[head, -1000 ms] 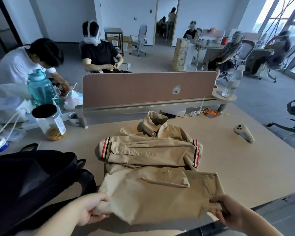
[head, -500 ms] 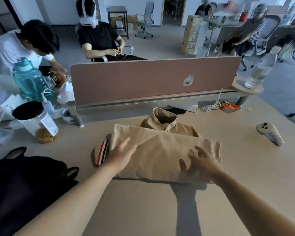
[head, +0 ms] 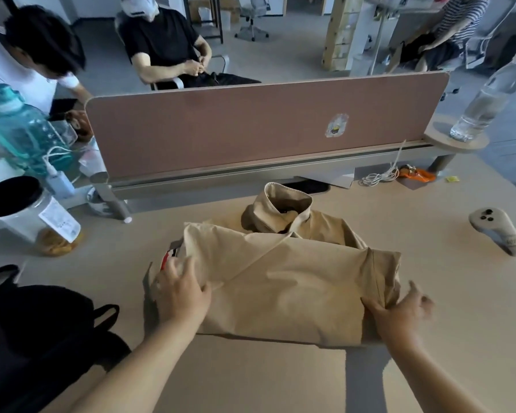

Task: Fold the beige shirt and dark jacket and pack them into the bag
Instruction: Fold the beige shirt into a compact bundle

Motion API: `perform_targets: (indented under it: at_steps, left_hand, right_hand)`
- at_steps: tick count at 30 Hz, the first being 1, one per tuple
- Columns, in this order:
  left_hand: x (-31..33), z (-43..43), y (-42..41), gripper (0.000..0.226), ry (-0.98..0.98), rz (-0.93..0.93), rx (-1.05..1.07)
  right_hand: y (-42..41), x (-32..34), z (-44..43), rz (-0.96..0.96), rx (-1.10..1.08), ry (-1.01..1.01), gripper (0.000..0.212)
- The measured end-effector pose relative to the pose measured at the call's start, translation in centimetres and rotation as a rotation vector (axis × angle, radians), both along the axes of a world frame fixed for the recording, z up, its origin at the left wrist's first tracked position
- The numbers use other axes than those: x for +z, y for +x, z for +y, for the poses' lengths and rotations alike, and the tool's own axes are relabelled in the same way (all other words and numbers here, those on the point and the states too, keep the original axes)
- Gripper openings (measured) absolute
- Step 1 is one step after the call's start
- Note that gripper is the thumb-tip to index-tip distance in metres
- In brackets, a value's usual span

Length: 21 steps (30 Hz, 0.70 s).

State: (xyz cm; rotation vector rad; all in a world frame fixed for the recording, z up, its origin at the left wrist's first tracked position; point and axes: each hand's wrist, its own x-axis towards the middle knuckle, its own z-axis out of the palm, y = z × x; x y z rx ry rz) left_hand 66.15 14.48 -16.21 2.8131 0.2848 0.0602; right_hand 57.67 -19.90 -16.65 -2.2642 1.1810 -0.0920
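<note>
Hands are resting on both ends of the shirt (head: 280, 287), which is lying folded in the middle of the table (head: 280, 383). The left hand (head: 182, 290) is lying flat on the shirt's left end. Its fingers are pointing straight at a striped cuff (head: 167, 257) that is sticking out there. It is pressing the cloth, not pinching it. The right hand (head: 399, 314) is sitting at the shirt's right end, with its thumb lying on the cloth. Its fingers are spreading out straight beside the edge. They are blurry, but they are not closing on anything. The collar (head: 283, 210) is standing up at the far side.

The bag (head: 42, 338) is black and is sitting at the near left of the table, close to the shirt but not touching it. Its inside is too dark to see, so I cannot tell what is in it.

A jar (head: 27, 216) with a black lid is standing farther back on the left, and something yellow-brown is filling just its bottom. A see-through teal jug (head: 21, 129) is standing behind it. A clear bottle (head: 483, 105) with water in it is standing on a small round shelf (head: 438, 138) at the far right. A grey controller (head: 498, 231) is lying on the table, right of the shirt and apart from it.
</note>
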Motion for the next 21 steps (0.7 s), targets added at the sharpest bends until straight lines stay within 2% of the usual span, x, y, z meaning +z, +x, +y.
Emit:
perform_targets:
  at_steps: [2, 4, 5, 9, 11, 12, 14, 16, 19, 21]
  left_hand:
    - [0.2, 1.0, 0.8, 0.074, -0.183, 0.024, 0.165]
    - [-0.2, 1.6, 1.3, 0.084, -0.357, 0.178, 0.253]
    - [-0.5, 1.9, 1.4, 0.083, -0.377, 0.243, 0.243]
    - [-0.5, 2.3, 1.6, 0.075, -0.285, 0.322, 0.212]
    - [0.4, 1.4, 1.6, 0.080, -0.274, 0.276, 0.270]
    - [0.8, 0.9, 1.5, 0.083, -0.223, 0.188, 0.251]
    - [0.9, -0.1, 1.5, 0.076, -0.037, -0.053, 0.023]
    - [0.8, -1.4, 1.5, 0.062, 0.028, -0.202, -0.287]
    - [1.0, -4.3, 1.0, 0.052, -0.030, -0.032, -0.604]
    - [0.4, -5.7, 0.8, 0.054, 0.005, 0.126, -0.654]
  right_hand:
    - [0.2, -0.2, -0.7, 0.059, -0.155, 0.285, 0.087]
    - [-0.1, -0.6, -1.2, 0.042, -0.137, 0.437, 0.074]
    - [-0.2, -0.8, -1.5, 0.011, -0.126, 0.481, 0.070]
    - [-0.2, -0.4, -2.2, -0.073, -0.118, 0.734, 0.052]
    - [-0.1, 0.1, -2.2, -0.147, -0.109, 0.813, 0.044]
    - [-0.1, 0.4, -2.1, -0.189, -0.106, 0.833, 0.041]
    - [0.2, 0.9, -1.8, -0.248, -0.109, 0.882, 0.037]
    - [0.4, 1.3, -1.5, -0.271, -0.110, 0.951, 0.031]
    - [0.7, 1.9, -1.2, -0.292, -0.137, 0.959, 0.029]
    - [0.9, 2.7, -0.9, -0.337, -0.147, 0.961, 0.031]
